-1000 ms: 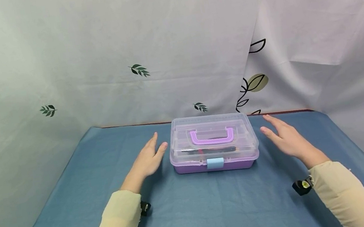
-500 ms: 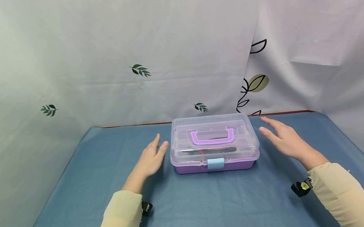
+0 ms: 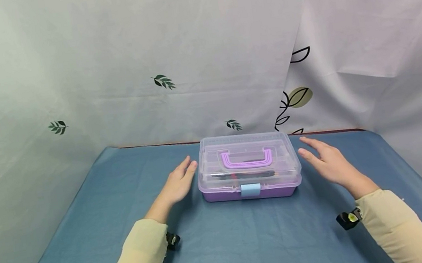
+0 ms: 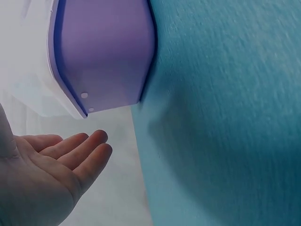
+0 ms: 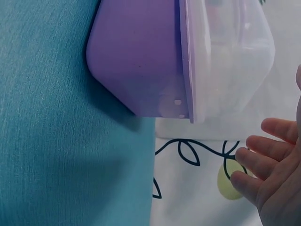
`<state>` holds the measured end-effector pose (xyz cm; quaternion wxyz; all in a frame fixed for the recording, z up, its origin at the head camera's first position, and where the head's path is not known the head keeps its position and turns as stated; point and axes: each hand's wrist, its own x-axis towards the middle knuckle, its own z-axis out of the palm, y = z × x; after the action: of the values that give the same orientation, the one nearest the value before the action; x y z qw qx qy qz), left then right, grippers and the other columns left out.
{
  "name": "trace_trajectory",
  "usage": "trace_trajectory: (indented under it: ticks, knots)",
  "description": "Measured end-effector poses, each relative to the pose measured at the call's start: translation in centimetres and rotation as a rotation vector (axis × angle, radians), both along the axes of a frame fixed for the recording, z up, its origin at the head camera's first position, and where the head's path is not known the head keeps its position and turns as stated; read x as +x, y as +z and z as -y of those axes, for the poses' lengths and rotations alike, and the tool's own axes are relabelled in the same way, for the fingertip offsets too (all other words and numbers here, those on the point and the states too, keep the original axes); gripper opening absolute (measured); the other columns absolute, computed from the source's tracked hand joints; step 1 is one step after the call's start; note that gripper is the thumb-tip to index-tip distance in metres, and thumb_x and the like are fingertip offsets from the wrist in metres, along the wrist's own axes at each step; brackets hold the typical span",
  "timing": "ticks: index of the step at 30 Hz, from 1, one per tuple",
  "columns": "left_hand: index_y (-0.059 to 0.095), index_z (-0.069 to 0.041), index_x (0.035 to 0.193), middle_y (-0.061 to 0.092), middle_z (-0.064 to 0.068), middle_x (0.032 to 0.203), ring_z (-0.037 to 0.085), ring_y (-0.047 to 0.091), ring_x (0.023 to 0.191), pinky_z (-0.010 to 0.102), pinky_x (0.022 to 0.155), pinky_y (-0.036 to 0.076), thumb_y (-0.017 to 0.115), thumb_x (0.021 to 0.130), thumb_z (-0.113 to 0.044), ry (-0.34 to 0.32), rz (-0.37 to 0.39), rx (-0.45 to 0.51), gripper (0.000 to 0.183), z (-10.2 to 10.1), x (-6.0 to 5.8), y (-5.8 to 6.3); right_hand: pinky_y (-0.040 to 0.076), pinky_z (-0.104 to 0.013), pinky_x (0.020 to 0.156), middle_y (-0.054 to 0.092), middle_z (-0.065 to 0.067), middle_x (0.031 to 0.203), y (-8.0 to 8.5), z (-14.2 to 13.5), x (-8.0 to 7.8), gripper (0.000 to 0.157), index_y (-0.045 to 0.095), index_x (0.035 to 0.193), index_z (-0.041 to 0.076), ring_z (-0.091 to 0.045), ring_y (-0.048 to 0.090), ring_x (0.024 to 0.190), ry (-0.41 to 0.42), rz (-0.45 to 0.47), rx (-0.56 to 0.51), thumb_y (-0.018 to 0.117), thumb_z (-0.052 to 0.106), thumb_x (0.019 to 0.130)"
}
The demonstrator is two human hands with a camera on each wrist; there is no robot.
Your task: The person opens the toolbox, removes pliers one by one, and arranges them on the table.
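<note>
A storage box (image 3: 226, 195) with a purple base and a clear lid stands closed on the blue cloth. Its lid (image 3: 209, 159) carries a purple handle (image 3: 248, 164), and a light blue latch (image 3: 250, 190) sits at the front. Slim pen-like items (image 3: 246, 175) show through the lid. My left hand (image 3: 178, 184) hovers beside the box's left end, fingers extended and a small gap from it. On the other end, my right hand (image 3: 330, 163) is held likewise, palm toward the box and apart from it. Both wrist views show the fingers free of anything.
Blue cloth (image 3: 228, 247) covers the table, and its back edge runs just behind the box. A white curtain (image 3: 199, 51) printed with leaves hangs behind and along both sides. Each wrist wears a small black camera, the left one (image 3: 173, 241) and the right one (image 3: 348, 220).
Both hands have drawn slightly closer to the ends of the box, the left moving right and the right moving left. The box stays in place on the cloth.
</note>
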<state>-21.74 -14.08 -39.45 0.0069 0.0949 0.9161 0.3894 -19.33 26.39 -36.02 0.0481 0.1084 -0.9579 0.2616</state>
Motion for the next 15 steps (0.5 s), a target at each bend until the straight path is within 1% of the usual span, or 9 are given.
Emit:
trace_trajectory:
  ticks: [6, 10, 12, 15]
  knots:
    - [0.031, -0.004, 0.147, 0.035, 0.015, 0.150, 0.033, 0.031, 0.139, 0.048, 0.116, 0.025, 0.027, 0.098, -0.056, 0.023, 0.025, 0.028, 0.071, -0.25, -0.09, 0.01, 0.034, -0.066, 0.100, 0.034, -0.028, 0.147, 0.13, 0.30, 0.08, 0.063, 0.034, 0.146, 0.004, -0.048, 0.035, 0.131, 0.012, -0.019, -0.008, 0.039, 0.046, 0.099]
    - [0.033, -0.004, 0.146, 0.037, 0.014, 0.150, 0.032, 0.032, 0.139, 0.049, 0.115, 0.025, 0.027, 0.098, -0.057, 0.035, 0.042, 0.052, 0.072, -0.39, -0.13, 0.05, 0.033, -0.065, 0.101, 0.036, -0.028, 0.145, 0.31, 0.50, 0.23, 0.062, 0.035, 0.145, 0.003, -0.047, 0.035, 0.131, 0.014, -0.028, -0.019, 0.039, 0.045, 0.099]
    - [0.035, -0.005, 0.146, 0.039, 0.014, 0.149, 0.032, 0.038, 0.136, 0.048, 0.114, 0.028, 0.028, 0.098, -0.057, 0.047, 0.050, 0.064, 0.071, -0.52, -0.13, 0.12, 0.034, -0.065, 0.101, 0.038, -0.028, 0.144, 0.37, 0.61, 0.31, 0.061, 0.036, 0.144, 0.002, -0.047, 0.036, 0.130, 0.014, -0.031, -0.028, 0.039, 0.044, 0.100]
    - [0.036, -0.005, 0.145, 0.045, 0.016, 0.144, 0.032, 0.051, 0.125, 0.048, 0.110, 0.035, 0.029, 0.099, -0.054, 0.055, 0.056, 0.083, 0.068, -0.74, -0.16, 0.18, 0.036, -0.064, 0.101, 0.041, -0.028, 0.143, 0.40, 0.78, 0.37, 0.060, 0.038, 0.143, 0.001, -0.047, 0.040, 0.128, 0.013, -0.037, -0.043, 0.039, 0.044, 0.100]
